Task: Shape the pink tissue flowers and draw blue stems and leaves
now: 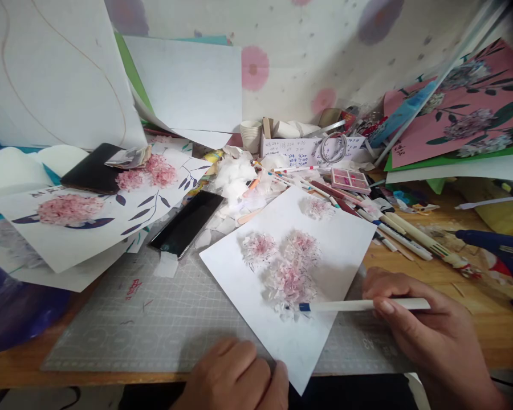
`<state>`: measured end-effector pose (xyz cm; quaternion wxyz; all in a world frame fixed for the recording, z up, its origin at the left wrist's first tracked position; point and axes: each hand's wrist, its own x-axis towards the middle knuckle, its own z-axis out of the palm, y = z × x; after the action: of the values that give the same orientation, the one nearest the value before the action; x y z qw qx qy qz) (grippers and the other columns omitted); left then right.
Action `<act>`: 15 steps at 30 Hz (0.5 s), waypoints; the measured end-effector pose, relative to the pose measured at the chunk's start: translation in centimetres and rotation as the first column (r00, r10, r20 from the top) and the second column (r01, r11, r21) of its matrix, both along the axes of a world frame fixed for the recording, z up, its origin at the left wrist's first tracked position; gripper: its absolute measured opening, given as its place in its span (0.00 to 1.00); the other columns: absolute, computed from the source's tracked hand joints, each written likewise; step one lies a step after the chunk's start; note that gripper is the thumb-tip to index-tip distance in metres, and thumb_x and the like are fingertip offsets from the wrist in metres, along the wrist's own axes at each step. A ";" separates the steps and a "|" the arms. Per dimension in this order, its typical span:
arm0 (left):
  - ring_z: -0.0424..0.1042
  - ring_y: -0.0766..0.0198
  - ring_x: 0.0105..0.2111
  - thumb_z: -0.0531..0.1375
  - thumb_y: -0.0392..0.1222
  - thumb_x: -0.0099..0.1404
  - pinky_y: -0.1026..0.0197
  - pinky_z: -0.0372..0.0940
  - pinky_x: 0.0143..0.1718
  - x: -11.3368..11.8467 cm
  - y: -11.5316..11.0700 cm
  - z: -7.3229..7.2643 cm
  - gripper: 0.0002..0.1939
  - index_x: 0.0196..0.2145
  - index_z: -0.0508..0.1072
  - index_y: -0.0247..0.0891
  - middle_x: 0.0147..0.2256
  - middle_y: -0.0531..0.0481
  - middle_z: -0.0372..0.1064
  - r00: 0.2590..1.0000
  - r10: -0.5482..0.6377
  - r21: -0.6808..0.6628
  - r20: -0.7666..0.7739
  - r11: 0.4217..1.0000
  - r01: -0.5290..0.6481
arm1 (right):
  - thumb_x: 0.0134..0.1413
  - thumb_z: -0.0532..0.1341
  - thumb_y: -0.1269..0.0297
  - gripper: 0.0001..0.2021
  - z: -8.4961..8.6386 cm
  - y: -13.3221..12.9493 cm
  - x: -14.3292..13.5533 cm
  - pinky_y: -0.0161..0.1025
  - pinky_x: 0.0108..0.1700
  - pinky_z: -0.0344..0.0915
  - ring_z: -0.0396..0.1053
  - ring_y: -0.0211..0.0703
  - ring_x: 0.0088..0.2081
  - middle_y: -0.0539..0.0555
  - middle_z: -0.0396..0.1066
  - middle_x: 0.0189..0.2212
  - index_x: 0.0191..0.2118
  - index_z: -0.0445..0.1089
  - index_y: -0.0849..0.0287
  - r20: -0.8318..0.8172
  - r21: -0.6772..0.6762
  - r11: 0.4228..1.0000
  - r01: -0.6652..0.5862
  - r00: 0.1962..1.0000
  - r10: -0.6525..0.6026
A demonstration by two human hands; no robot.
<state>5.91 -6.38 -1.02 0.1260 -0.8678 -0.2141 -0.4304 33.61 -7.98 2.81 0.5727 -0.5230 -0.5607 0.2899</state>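
Observation:
A white sheet of paper (337, 250) lies at a slant, its lower corner reaching past the mat's front edge. Clusters of pink and white paper petals form flowers (291, 282) on it. My right hand (427, 324) is closed around a slim white pen (359, 305). The pen's dark blue end is at the lower edge of the largest flower; whether it touches is unclear. My left hand (235, 376) has curled fingers, with the thumb at the sheet's lower left edge. The fingertips' undersides are hidden.
A grey cutting mat (154, 319) is under the sheet. A black phone (187, 225) lies left, near finished flower pictures (70, 210) and a black wallet (96, 168). Pens and scraps crowd the back. A blue glue gun (500, 247) is at right, a purple object (17, 313) at left.

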 end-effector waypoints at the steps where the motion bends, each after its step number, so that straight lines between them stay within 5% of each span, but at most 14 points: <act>1: 0.51 0.66 0.17 0.56 0.29 0.67 0.58 0.45 0.18 0.0 0.0 0.0 0.08 0.33 0.72 0.38 0.17 0.59 0.53 1.000 -0.001 -0.005 0.001 1.000 0.001 | 0.60 0.70 0.58 0.10 0.0 0.0 0.0 0.41 0.29 0.65 0.69 0.46 0.28 0.52 0.72 0.23 0.28 0.77 0.53 0.006 0.002 1.000 -0.010 1.000 0.010; 11: 0.54 0.66 0.18 0.56 0.25 0.65 0.57 0.45 0.19 -0.4 0.0 1.1 0.11 0.34 0.74 0.37 0.18 0.59 0.56 0.997 -0.027 -0.044 -0.077 0.999 0.024 | 0.61 0.69 0.59 0.07 -0.2 -0.2 0.2 0.43 0.31 0.64 0.68 0.46 0.28 0.52 0.72 0.24 0.32 0.79 0.52 -0.042 0.009 0.997 -0.078 0.996 0.078; 15: 0.59 0.65 0.19 0.59 0.24 0.64 0.58 0.51 0.20 -1.0 -0.3 2.0 0.10 0.36 0.75 0.37 0.20 0.58 0.60 0.980 -0.016 -0.093 -0.197 0.996 -0.003 | 0.61 0.70 0.58 0.09 -0.4 -0.1 0.5 0.42 0.29 0.61 0.66 0.46 0.28 0.51 0.70 0.22 0.29 0.78 0.52 -0.122 0.045 0.999 0.007 0.992 -0.001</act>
<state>4.88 -6.71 0.95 0.1049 -0.9118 -0.2174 -0.3323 34.06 -8.04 2.42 0.6185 -0.4922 -0.5300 0.3072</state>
